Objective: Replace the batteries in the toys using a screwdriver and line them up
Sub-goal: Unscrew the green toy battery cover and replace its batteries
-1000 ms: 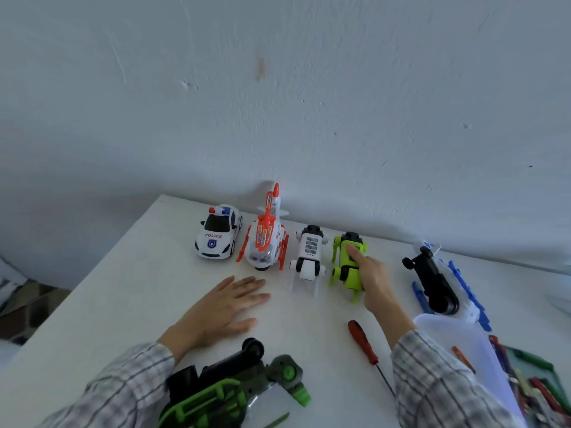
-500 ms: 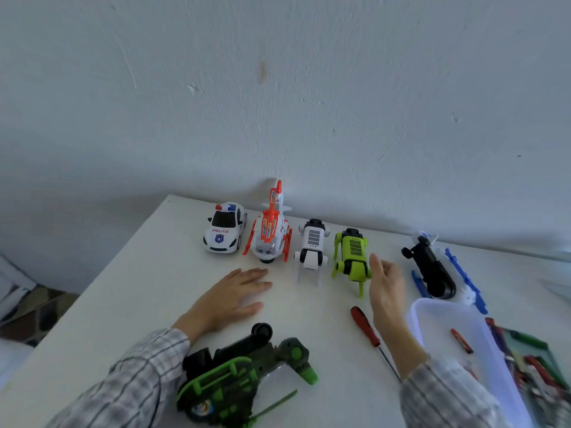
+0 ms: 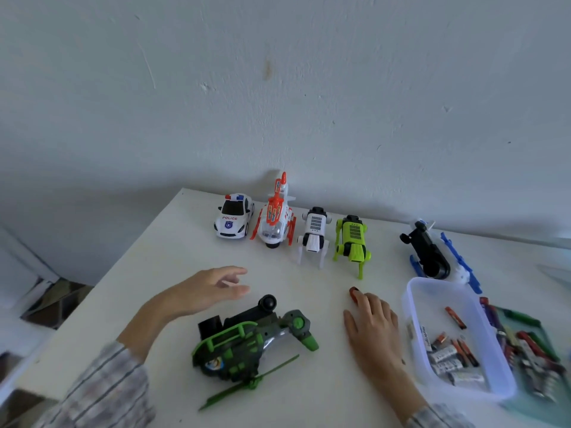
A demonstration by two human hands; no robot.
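Two hands work over a white tabletop (image 3: 154, 273), both in grey plaid sleeves. Nearest, low in the centre of the frame, a dark green and bright green plastic toy helicopter (image 3: 247, 338) lies on its side, rotor blade pointing toward the lower edge. At lower right, a clear plastic tub (image 3: 414, 291) holds loose batteries (image 3: 448, 356), and beside it at the far right edge sits a blurred pile of red and green tools (image 3: 531, 344). The right hand (image 3: 372, 327) lies palm-down just left of the tub, fingers close together over a red-handled screwdriver (image 3: 353, 294); only the handle's tip shows, and whether they grip it cannot be told. The left hand (image 3: 204, 288) hovers left of centre above the helicopter's wheel, fingers loosely spread, holding nothing. Farther back, near the pale wall (image 3: 278, 88), four toys stand in a row: a white police car (image 3: 233, 216), an orange and white helicopter (image 3: 275, 217), a white robot dog (image 3: 313, 233), a lime green robot dog (image 3: 352, 239). Well to their right, a blue and black toy helicopter (image 3: 432, 251) lies overturned.
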